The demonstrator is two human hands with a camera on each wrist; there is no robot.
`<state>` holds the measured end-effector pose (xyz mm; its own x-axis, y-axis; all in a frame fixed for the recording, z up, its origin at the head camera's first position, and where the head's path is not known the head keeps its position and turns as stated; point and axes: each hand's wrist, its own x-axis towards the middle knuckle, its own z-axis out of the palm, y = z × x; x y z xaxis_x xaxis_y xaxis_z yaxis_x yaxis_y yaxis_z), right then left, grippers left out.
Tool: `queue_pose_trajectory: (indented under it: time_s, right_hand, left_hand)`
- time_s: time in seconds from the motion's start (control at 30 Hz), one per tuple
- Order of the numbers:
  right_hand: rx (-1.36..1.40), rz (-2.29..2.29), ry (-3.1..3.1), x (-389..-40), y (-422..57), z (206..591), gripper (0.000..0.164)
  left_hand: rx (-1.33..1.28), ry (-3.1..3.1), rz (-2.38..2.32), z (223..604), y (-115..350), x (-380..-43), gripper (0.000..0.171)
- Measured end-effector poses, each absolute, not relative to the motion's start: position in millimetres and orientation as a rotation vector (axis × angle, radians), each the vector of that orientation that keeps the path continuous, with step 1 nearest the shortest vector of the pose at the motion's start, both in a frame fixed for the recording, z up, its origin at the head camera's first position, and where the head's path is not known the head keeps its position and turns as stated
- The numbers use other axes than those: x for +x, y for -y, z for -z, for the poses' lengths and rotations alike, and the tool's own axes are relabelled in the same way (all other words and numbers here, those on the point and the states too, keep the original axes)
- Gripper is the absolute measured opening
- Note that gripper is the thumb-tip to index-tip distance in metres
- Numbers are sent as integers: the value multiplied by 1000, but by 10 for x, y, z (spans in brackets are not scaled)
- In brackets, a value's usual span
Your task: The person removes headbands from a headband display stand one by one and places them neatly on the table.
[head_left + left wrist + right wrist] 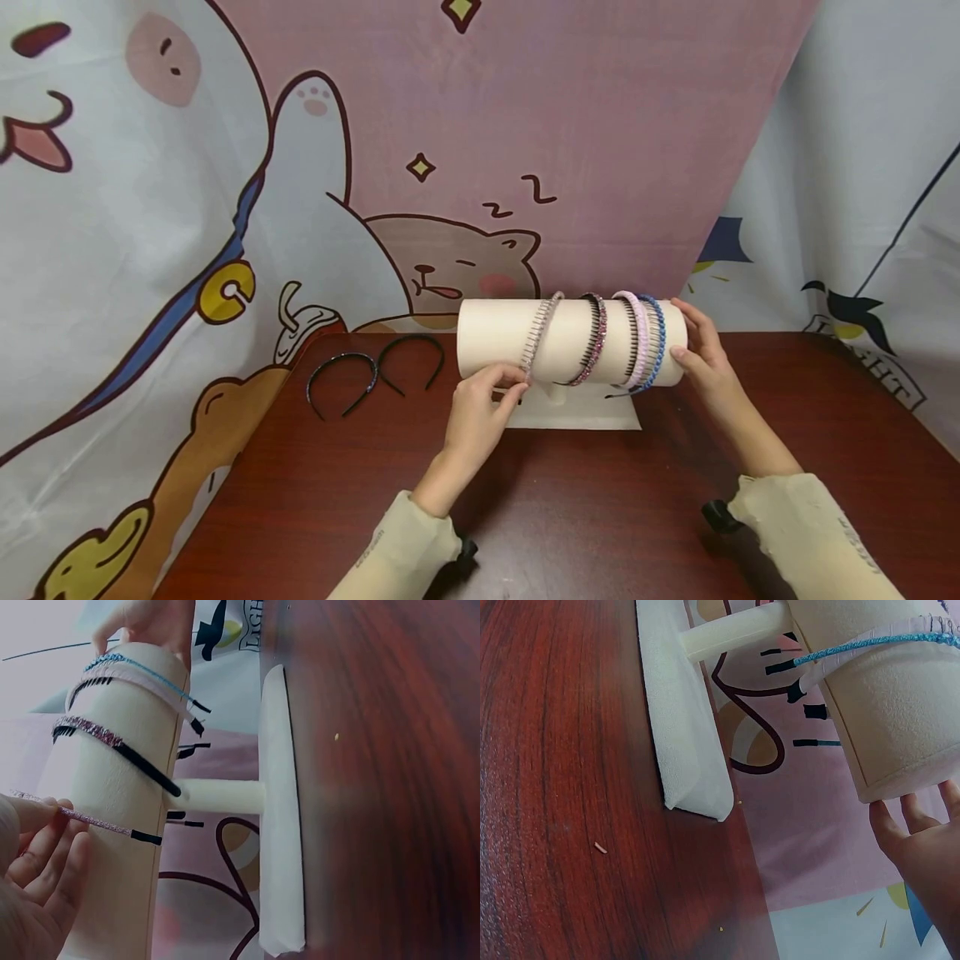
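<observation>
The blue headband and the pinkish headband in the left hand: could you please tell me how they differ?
Colour: the blue headband is bright blue, while the pinkish headband is pale and glittery.
Place: the blue headband sits near the right end of the cream roll, the pinkish headband nearer its left end.
Contact: the left hand pinches the pinkish headband, not the blue headband.
Both go over the roll and are dark-tipped.

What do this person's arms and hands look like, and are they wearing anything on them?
The left sleeve and right sleeve are pale beige, each with dark lettering too small to read. A small black piece sticks out beside each cuff. The left hand and right hand wear no gloves.
</observation>
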<state>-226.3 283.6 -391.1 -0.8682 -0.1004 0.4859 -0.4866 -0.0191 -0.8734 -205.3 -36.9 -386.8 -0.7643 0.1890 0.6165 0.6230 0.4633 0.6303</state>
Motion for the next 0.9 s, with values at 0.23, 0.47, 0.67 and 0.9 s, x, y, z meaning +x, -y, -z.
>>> queue_pose_trajectory:
  time_s: [0.23, 0.47, 0.67, 0.9]
  right_hand:
    - [619, -1965, 1985, -2259, -2822, 3911, 61]
    - [623, -1969, 1976, -2256, -2816, 3914, 61]
    - [629, -1979, 1958, -2256, -2826, 3917, 61]
    - [632, -1971, 1968, -2256, -2836, 3906, 61]
  left_hand:
    - [-683, 2219, 1216, 3831, 439, -2079, 5]
    - [-650, 2210, 1198, 3781, 525, -2098, 6]
    - [-640, 2204, 1179, 3722, 618, -2119, 8]
    - [-578, 2190, 1223, 3641, 773, -2153, 8]
